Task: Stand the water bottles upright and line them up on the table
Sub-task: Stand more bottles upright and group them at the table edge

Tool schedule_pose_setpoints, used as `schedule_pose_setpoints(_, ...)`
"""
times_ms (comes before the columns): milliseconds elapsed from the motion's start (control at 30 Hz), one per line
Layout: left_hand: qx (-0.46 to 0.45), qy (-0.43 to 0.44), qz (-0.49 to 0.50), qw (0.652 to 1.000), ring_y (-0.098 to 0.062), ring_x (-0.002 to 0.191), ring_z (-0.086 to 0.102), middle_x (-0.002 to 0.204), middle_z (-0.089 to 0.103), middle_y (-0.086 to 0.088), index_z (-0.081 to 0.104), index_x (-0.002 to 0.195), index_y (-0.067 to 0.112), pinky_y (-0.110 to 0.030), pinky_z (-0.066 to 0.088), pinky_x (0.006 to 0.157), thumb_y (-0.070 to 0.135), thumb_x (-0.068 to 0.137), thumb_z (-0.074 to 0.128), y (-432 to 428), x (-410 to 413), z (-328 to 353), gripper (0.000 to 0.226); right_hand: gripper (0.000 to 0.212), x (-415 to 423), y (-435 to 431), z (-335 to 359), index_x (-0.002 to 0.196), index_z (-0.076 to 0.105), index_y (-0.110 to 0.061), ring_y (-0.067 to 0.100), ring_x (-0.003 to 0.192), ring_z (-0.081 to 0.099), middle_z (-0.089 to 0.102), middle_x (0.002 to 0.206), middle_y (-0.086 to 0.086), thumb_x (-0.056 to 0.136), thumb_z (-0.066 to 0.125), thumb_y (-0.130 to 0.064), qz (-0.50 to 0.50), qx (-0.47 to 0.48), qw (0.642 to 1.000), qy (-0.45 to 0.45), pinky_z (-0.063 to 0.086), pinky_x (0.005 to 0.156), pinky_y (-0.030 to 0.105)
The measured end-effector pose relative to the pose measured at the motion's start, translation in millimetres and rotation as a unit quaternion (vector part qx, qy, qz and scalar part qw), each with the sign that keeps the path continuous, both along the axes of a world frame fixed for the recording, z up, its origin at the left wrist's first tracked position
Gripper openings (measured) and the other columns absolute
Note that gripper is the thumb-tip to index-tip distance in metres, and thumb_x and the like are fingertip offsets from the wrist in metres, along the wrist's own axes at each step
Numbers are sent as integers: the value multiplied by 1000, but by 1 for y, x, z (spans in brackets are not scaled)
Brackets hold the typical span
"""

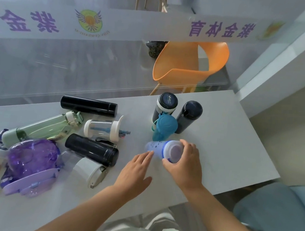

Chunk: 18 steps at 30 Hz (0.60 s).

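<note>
Our right hand (184, 161) wraps the cap end of the frosted bottle (161, 149). Its long axis tilts away far-left. Left hand (135, 170), fingers spread, touches its near-left side.

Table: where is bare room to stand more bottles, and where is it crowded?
Bare: the table right of the three upright bottles, and the near strip under the forearms. Crowded: the left, where lying bottles pile together.

A pale grey worktop (218, 138) fills the lower frame; behind it a glass partition (61, 64) with purple lettering, an orange moulded chair (184, 63) beyond.
</note>
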<state>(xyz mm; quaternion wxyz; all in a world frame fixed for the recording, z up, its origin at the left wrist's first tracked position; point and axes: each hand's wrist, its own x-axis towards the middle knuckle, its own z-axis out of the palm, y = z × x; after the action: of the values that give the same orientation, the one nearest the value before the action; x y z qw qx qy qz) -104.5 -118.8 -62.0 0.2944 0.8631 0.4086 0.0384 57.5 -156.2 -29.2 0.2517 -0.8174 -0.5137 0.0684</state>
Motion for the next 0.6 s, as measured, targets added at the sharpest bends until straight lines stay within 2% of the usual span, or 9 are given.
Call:
schedule_pose_setpoints(133, -7, -5, 19, 1000, -15, 136, 21, 152, 20, 5, 9, 145, 20, -24, 22, 110, 31, 84, 55, 0, -2, -2, 77, 77, 11, 7, 7, 119, 53, -3, 34, 87, 54, 59, 100, 14, 53, 83, -28, -2, 12, 998, -60, 51, 73, 41)
schedule_pose_setpoints(233, -12, -3, 30, 999, -15, 136, 21, 151, 21, 4, 11, 144, 19, -24, 22, 110, 29, 85, 54, 0, -9, -2, 74, 77, 17, 12, 6, 119, 54, -2, 36, 86, 52, 58, 100, 16, 53, 83, -26, -14, 5, 998, -62, 50, 74, 44)
schedule_pose_setpoints(500, 1, 5, 65, 998, -16, 137, 21, 151, 23, 3, 17, 143, 19, -25, 18, 112, 26, 87, 54, 3, -30, 1, 68, 77, 19, 14, 4, 123, 51, -1, 39, 89, 52, 57, 105, 19, 55, 82, -22, -24, 3, 998, -62, 52, 75, 48)
schedule_pose_setpoints(600, 42, 34, 93, 994, -18, 136, 24, 149, 28, 3, 23, 142, 21, -30, 16, 114, 26, 85, 58, 5, -41, 0, 67, 85, 17, 12, 6, 127, 46, -2, 42, 99, 51, 56, 113, 21, 55, 83, -26, -31, 1, 996, -87, 49, 79, 51)
